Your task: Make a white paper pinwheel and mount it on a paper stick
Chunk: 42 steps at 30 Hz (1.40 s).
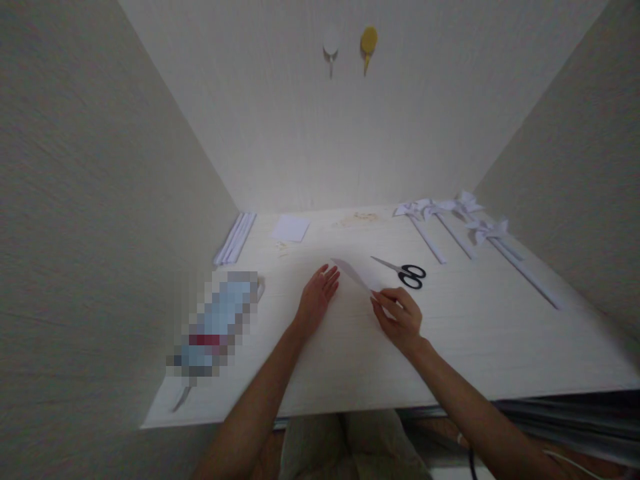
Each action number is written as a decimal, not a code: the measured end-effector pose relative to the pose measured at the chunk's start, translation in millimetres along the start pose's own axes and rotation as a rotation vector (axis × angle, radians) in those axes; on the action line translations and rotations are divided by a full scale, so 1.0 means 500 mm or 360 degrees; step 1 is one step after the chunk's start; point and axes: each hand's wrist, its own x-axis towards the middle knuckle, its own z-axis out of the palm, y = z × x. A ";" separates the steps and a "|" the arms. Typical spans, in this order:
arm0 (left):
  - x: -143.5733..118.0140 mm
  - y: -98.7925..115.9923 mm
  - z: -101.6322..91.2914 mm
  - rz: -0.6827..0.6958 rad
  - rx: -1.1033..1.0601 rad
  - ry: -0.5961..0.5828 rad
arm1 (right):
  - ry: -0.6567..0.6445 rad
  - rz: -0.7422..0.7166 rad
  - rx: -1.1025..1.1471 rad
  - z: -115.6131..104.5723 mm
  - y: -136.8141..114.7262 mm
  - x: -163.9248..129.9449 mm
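Between the fingers of my right hand (397,317) is one corner of a white sheet of paper (354,273), tilted up off the table and seen nearly edge-on. My left hand (316,299) rests on its side just left of the paper, fingers stretched out, holding nothing. A small gap shows between those fingertips and the sheet. Right behind my right hand lies a pair of scissors (405,272) with black handles, blades pointing left.
White paper pinwheels on sticks (487,230) lie at the right. Rolled paper sticks (235,239) and a square paper stack (291,228) sit at the back left. A blurred-out object (215,327) lies front left. Two hooks, one yellow (369,41), are on the wall.
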 end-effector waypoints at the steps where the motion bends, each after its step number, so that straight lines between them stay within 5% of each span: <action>1: -0.001 0.003 0.001 -0.0145 -0.0086 -0.0052 | -0.0081 -0.0113 -0.0076 0.000 -0.001 -0.001; 5: -0.014 0.023 0.004 -0.0472 -0.0241 -0.0179 | -0.0408 -0.0420 -0.0211 0.002 -0.008 0.002; 12: -0.025 0.042 0.001 -0.0411 -0.0107 -0.0082 | -0.0638 -0.0507 -0.0282 0.005 -0.008 -0.005; 26: -0.012 0.029 -0.021 -0.0369 0.0103 -0.0239 | -0.0832 -0.0254 -0.0442 0.002 -0.014 -0.002; 42: -0.011 0.020 -0.030 -0.0436 0.0164 -0.0271 | -0.0921 -0.0256 -0.0127 0.008 0.007 -0.008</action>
